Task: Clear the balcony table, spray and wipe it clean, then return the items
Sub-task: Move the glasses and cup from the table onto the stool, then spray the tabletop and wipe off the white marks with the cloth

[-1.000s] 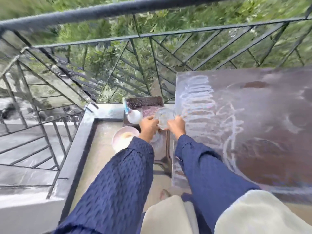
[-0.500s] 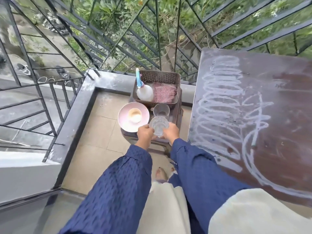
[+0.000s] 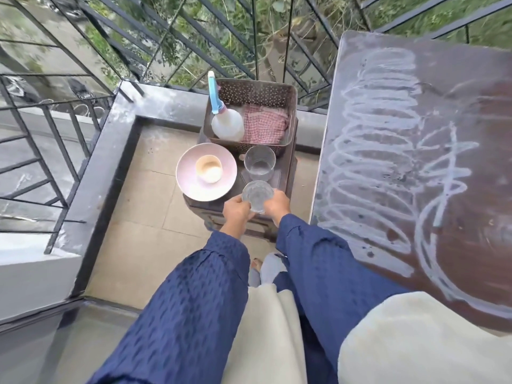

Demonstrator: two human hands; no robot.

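My left hand (image 3: 237, 210) and my right hand (image 3: 275, 205) together hold a clear glass (image 3: 257, 194) just above the near edge of a low dark stool (image 3: 288, 173). A second clear glass (image 3: 260, 162) stands on the stool behind it. A pink plate (image 3: 191, 184) with a cream cup (image 3: 209, 168) on it sits at the stool's left. A perforated basket (image 3: 257, 92) at the back holds a white spray bottle (image 3: 227, 123) with a blue nozzle and a red checked cloth (image 3: 264, 125). The brown table (image 3: 432, 167) on the right is bare and streaked with white scribbles.
A black metal railing (image 3: 177, 37) runs along the far side and the left, over a dark stone ledge (image 3: 110, 151). Beige floor tiles (image 3: 144, 206) lie left of the stool. My foot (image 3: 256, 265) shows between my sleeves.
My view has tilted down and moved closer to the stool. Both hands have brought the glass down from beside the table's edge to the stool's near edge, in front of the other glass.
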